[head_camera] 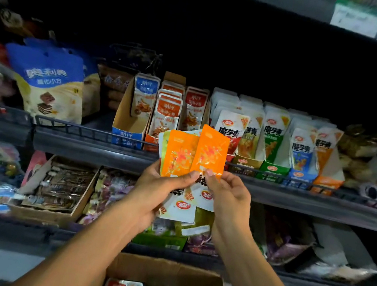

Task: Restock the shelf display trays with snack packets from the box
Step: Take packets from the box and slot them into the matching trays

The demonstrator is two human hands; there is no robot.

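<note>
My left hand grips a fanned bunch of snack packets, held upside down with their orange ends up and white ends hanging below. My right hand pinches the rightmost orange packet of the bunch between thumb and fingers. Both hands are raised in front of the middle shelf rail. Behind them stand the display trays: an orange tray, a blue tray, a green tray, each with upright packets. The cardboard box sits open on the floor below, with several packets inside.
A black wire rail runs along the middle shelf edge. Left of the trays stand a large blue-and-cream bag and a blue cardboard tray. The lower shelf holds a brown carton and mixed bags. The upper shelf is dark.
</note>
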